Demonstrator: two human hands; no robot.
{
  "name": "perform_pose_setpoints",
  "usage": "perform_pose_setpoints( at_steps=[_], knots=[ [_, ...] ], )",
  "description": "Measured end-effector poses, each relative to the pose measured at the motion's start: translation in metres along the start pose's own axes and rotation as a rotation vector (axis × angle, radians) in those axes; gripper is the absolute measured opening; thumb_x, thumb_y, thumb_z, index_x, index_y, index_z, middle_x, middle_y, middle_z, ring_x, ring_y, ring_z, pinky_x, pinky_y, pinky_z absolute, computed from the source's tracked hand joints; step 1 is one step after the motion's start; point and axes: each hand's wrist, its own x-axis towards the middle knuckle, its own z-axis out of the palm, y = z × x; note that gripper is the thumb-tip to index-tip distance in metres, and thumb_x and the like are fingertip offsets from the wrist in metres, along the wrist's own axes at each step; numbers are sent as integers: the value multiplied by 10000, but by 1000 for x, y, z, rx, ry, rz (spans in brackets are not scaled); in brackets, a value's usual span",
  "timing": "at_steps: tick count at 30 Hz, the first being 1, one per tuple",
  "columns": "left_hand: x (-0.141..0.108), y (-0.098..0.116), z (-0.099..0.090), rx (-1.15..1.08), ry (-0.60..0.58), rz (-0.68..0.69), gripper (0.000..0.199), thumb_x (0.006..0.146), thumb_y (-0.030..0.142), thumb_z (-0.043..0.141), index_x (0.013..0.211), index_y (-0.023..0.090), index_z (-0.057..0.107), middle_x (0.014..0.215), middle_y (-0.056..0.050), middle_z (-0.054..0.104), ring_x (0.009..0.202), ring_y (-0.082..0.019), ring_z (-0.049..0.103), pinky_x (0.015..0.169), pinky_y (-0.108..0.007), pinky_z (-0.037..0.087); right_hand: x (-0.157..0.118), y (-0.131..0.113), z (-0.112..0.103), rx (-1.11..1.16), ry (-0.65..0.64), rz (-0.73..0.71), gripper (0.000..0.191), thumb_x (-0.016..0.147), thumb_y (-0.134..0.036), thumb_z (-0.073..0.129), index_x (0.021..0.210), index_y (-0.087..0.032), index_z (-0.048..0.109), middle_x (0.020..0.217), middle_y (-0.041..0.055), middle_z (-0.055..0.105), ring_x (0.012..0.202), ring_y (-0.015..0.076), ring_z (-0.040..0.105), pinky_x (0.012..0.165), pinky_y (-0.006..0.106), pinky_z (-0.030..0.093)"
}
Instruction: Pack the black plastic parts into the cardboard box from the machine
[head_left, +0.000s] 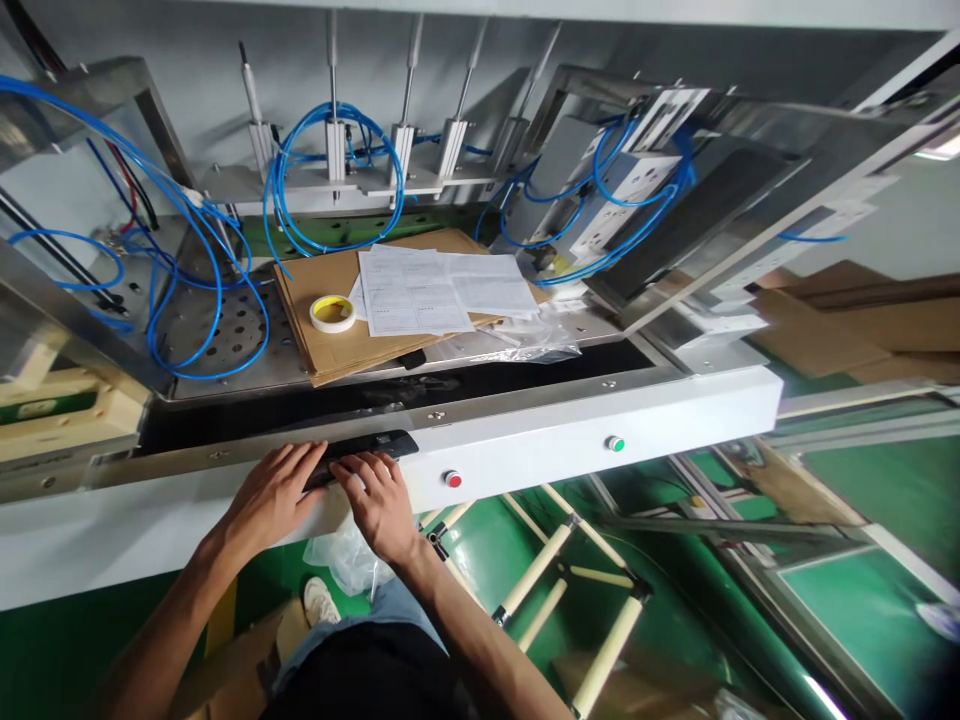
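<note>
A long, narrow black plastic part (394, 441) lies along the front edge of a white machine frame (540, 430). My left hand (274, 495) grips its left portion, fingers bent over the top. Close beside it, my right hand (381, 505) has its fingers curled over the middle of the same part. The part's right end sticks out past my right hand, and my fingers hide much of the rest. What exactly the part is, I cannot make out.
Behind the black slot are cardboard sheets (300, 335), a tape roll (332, 314), printed papers (420, 300) and clear plastic bags (525, 340). Coiled blue air hoses (277, 200) hang around the cylinders. Red (453, 480) and green (616, 444) buttons sit on the front panel.
</note>
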Motion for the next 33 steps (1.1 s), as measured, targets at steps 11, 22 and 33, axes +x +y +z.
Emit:
perform_pose_setpoints(
  at_steps=[11,22,33],
  knots=[
    [-1,15,-15,111,179,3,282,998,256,629,1276,210,608,1153,-134,736,1075,-310,684,994,-465,526,41,11,-28,10,-182,-38,475,1054,-158,448,1524,-151,515,1159,123,723,986,262,565,918,422,466],
    [15,-13,7,76,110,22,458,939,420,706,1302,171,580,1277,-196,672,1140,-361,676,969,-480,566,83,28,-8,-49,-325,55,193,1042,-286,525,1069,-160,669,1019,98,717,915,238,587,839,381,458],
    [10,-18,14,-117,49,-4,391,909,318,705,1270,218,593,1163,-151,718,1015,-325,748,850,-428,621,48,-3,-18,52,60,213,273,1063,-282,523,1299,-197,630,1163,101,727,1088,236,617,1009,423,455]
  ],
)
